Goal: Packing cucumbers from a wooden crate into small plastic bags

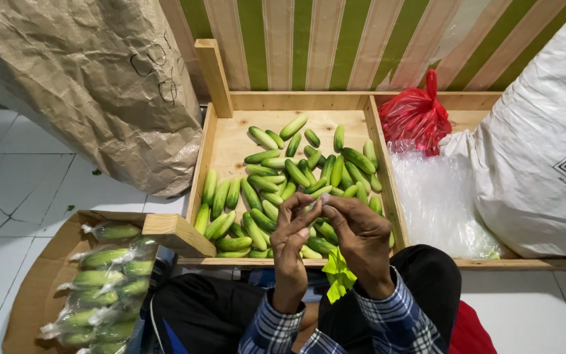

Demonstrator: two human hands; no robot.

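Note:
My left hand (293, 239) and my right hand (360, 236) meet in front of me, fingertips pinched together on something small between them that I cannot make out. A yellow-green strip (337, 275) hangs below my right hand. Both hands hover over the near edge of a wooden crate (221, 141) holding several small green cucumbers (296, 174) loose on its floor.
A cardboard box (40, 282) at lower left holds several cucumbers wrapped in clear plastic (109, 282). A crumpled brown paper sack (93, 78) stands at the upper left. A red plastic bag (415, 115), clear plastic bags (437, 200) and a large white sack (545, 151) fill the right.

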